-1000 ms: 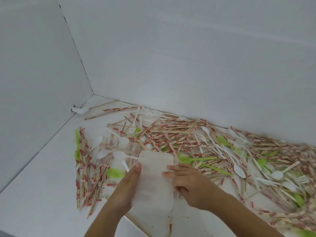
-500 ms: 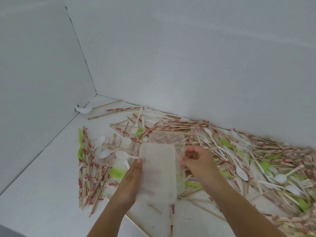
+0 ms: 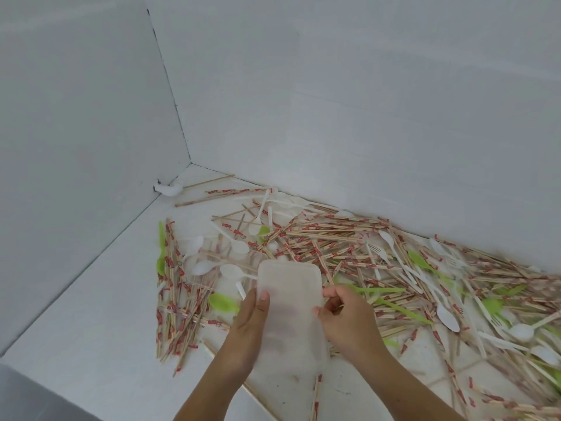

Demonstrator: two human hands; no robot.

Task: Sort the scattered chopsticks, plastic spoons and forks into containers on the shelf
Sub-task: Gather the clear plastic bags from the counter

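Note:
A translucent white plastic container point(image 3: 290, 302) is held low in the middle of the view, over the littered white shelf floor point(image 3: 91, 323). My left hand point(image 3: 247, 326) grips its left side, thumb on top. My right hand point(image 3: 346, 317) grips its right edge with curled fingers. Behind and to the right lies a thick scatter of wooden chopsticks point(image 3: 334, 238) with red-printed wrappers, white plastic spoons point(image 3: 202, 267), white forks point(image 3: 378, 252) and green spoons point(image 3: 223, 302). A bundle of chopsticks point(image 3: 171, 287) lies roughly parallel at the left.
White walls close the space at the left point(image 3: 76, 147) and the back point(image 3: 364, 117), meeting in a corner. A small white fitting point(image 3: 168, 189) sits at the foot of the left wall. Bare floor lies at the near left.
My right hand went from flat on the container to lifted near its far end, then came back to grip the right edge. The container shifted slightly.

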